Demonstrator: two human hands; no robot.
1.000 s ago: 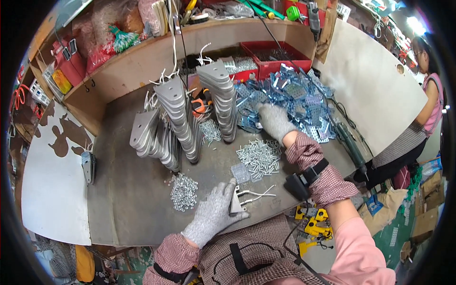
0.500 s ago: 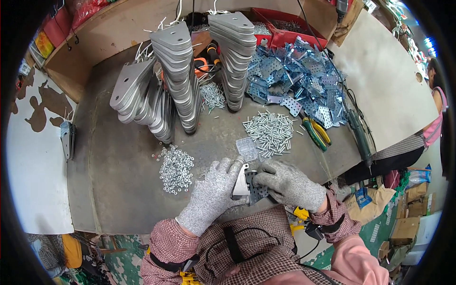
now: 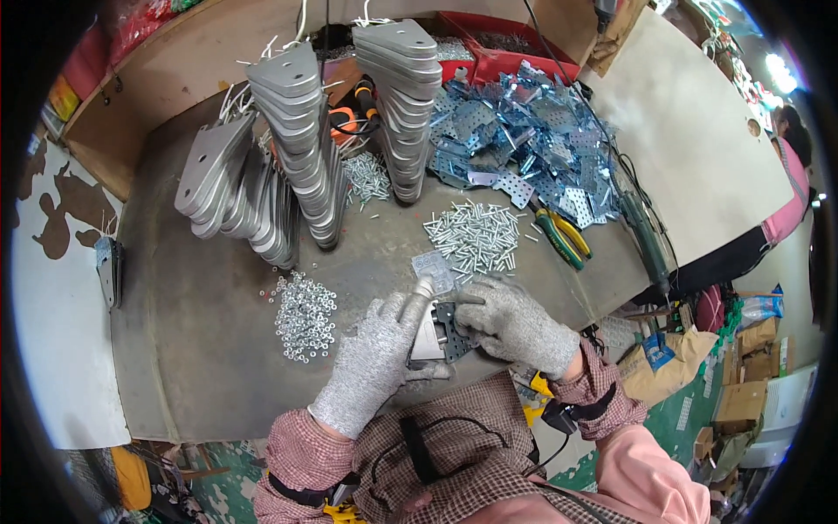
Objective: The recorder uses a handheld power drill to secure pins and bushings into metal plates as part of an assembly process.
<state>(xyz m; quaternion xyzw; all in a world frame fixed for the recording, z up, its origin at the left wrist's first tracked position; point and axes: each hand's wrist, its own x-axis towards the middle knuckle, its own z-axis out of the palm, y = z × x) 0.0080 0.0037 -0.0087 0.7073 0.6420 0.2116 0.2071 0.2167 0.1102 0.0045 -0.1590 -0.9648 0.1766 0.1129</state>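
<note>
My left hand [image 3: 371, 354], in a grey knit glove, grips a grey metal plate [image 3: 427, 340] at the bench's near edge, thumb below and fingers along its left side. Against the plate's right side sits a dark perforated bracket [image 3: 452, 339]. My right hand [image 3: 524, 327], gloved the same, has its fingertips closed at that bracket's upper right edge; whether a small part is pinched there is hidden. Just beyond my hands lies a small clear plastic piece with holes [image 3: 433, 271]. Behind it is a heap of small metal pins or screws [image 3: 476, 240].
Tall stacks of grey metal plates [image 3: 288, 122] stand at the back left. A nut pile [image 3: 304, 316] lies left of my hands. Blue-filmed perforated brackets [image 3: 532, 131] are heaped back right, near pliers [image 3: 563, 237] and a green corded power screwdriver [image 3: 644, 240]. Another person [image 3: 790, 175] is at far right.
My right hand has shifted from lying over the bracket to its upper right edge, uncovering more of it. My left hand still holds the plate. The whole view has moved slightly.
</note>
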